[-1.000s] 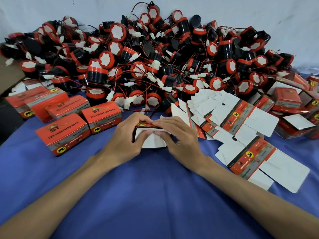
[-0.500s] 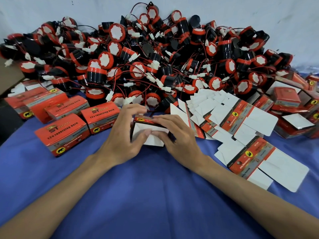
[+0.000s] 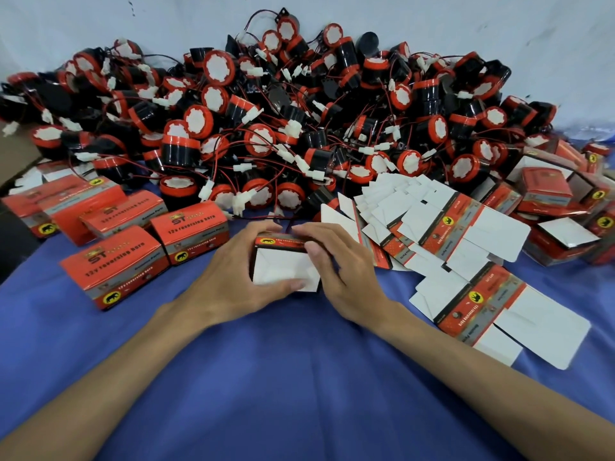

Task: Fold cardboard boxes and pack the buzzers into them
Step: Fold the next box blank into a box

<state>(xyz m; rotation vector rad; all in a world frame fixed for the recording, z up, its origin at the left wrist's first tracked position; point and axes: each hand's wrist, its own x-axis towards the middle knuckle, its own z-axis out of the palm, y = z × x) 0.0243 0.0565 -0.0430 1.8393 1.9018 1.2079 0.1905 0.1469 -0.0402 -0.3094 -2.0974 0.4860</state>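
We hold the box (image 3: pixel 283 266) on the blue worktop (image 3: pixel 299 377) between both hands; the left hand (image 3: pixel 229 277) curls its fingers (image 3: pixel 263 227) over the box's top and left side, thumb pressing the white end flap; the right hand (image 3: pixel 346 271) wraps the top and right side, thumb at the flap's upper edge; beyond the box lies the buzzer heap (image 3: pixel 299 111); left of it stand closed boxes (image 3: pixel 116 267); right of it flat blanks (image 3: pixel 466 227) fan out.
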